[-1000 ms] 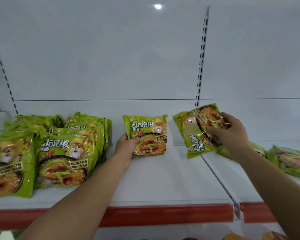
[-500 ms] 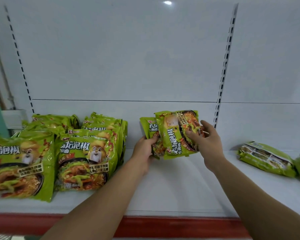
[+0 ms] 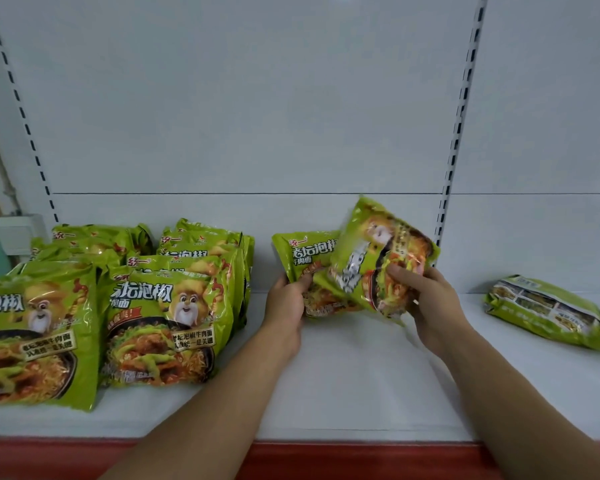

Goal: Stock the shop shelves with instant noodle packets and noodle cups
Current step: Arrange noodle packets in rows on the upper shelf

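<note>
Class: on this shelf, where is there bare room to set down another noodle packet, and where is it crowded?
Bare shelf lies in front of both hands, between the stacked packets and the lone packet at right. The left end is crowded with overlapping packets.

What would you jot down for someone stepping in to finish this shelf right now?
Left hand: holds the upright packet by its lower left edge, near the back of the shelf.
Right hand: grips a tilted packet, which overlaps the front of the upright one.
Done: two rows of packets stand at the left.
Left: straighten the tilted packet in front of the upright one to build a third row. At least one loose packet lies flat at the right, still to be stood up. No noodle cups are in view.
</note>
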